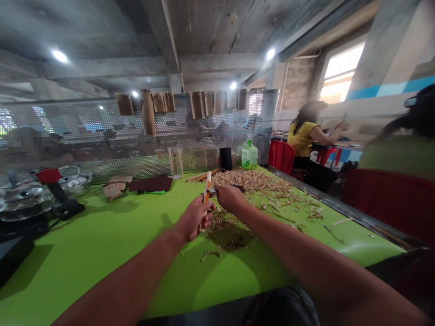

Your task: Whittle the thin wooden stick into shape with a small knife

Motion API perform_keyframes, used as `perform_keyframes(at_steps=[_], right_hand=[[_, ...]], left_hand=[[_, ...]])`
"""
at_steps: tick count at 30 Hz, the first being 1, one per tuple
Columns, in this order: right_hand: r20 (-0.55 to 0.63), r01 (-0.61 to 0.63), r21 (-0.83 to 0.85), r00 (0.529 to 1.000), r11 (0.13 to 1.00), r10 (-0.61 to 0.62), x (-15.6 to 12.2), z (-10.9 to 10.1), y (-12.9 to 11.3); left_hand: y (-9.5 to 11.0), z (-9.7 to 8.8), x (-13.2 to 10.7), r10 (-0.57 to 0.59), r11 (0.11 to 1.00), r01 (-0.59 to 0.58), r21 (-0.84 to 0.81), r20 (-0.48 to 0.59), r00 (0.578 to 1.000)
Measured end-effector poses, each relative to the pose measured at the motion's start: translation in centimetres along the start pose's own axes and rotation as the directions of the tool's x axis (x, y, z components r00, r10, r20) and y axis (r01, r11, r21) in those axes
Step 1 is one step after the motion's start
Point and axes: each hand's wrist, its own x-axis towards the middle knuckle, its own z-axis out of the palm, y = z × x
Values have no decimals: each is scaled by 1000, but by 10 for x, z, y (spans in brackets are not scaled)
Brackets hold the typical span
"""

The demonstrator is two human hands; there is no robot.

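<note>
My left hand (195,218) grips an upright wooden stick (206,194), orange on its upper part and pale below. My right hand (231,199) holds a small knife (212,191), its metal blade against or very near the stick. The fingers partly hide the knife's dark handle. Both hands sit just above a bright green table (102,253), close together. A heap of pale wood shavings (251,180) lies beyond them, with loose curls (227,233) scattered under my hands.
A perforated metal screen (136,131) with hanging brown paper sleeves backs the table. A green-capped bottle (249,156), black cylinder (225,158) and dark pad (151,183) stand near it. Metal pots (20,197) sit left. A metal table edge (340,212) runs right, beside red chairs (280,156).
</note>
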Motion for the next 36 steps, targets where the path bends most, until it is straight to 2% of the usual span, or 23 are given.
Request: perform_keyframes(at_steps=[4, 11, 16, 19, 22, 24, 26, 27, 29, 32, 36], right_hand=[[13, 12, -38, 1000, 999, -11, -1, 0, -3], [-21, 30, -117, 999, 993, -33, 3, 2, -1], [-35, 28, -137, 999, 990, -33, 7, 3, 0], [-75, 18, -121, 997, 992, -27, 12, 4, 2], [-90, -111, -49, 990, 993, 106, 20, 1, 21], [-75, -287, -10, 956, 958, 285, 25, -4, 45], [-73, -400, -2, 914, 917, 399, 29, -8, 70], [-70, -430, 9, 900, 903, 430, 31, -9, 79], [-76, -446, 39, 891, 894, 448, 32, -8, 86], [-117, -365, 94, 920, 926, 374, 31, -2, 65], [-116, -147, 115, 980, 982, 160, 19, 6, 22]], left_hand=[[0, 2, -1, 12, 996, -7, 89, -55, 998], [6, 17, -8, -9, 983, 39, 178, -166, 986], [6, 17, -4, 5, 973, 38, 226, -190, 982], [5, 18, -4, 6, 979, 34, 201, -194, 981], [1, 26, -16, -26, 977, 60, 203, -162, 986], [-4, 35, -26, -80, 966, 93, 241, -61, 995], [-7, 41, -32, -115, 970, 100, 224, 56, 992], [-8, 41, -32, -112, 978, 96, 186, 75, 991], [-6, 36, -26, -90, 992, 87, 93, 37, 995], [-2, 19, -11, -91, 996, 91, -2, -69, 993], [1, 7, 0, -40, 999, 40, -1, -106, 994]])
